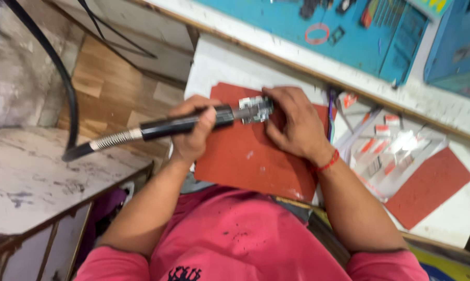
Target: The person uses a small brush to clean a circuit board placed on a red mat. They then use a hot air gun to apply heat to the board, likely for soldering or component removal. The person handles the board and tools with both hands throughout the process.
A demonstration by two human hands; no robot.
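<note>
Our left hand (pixel 193 130) closed around a black rotary handpiece (pixel 185 124), our right hand (pixel 292 125) pressing a small metal part (pixel 256 109) on the red mat (pixel 245 161), near the surface's (pixel 219 62) far edge

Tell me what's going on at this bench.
A person in a pink shirt works over a red mat on a white bench. The left hand grips a black rotary handpiece on a flexible shaft, its tip against a small metal part. The right hand pins that part to the mat. Small packets lie to the right, beside a second red mat.
</note>
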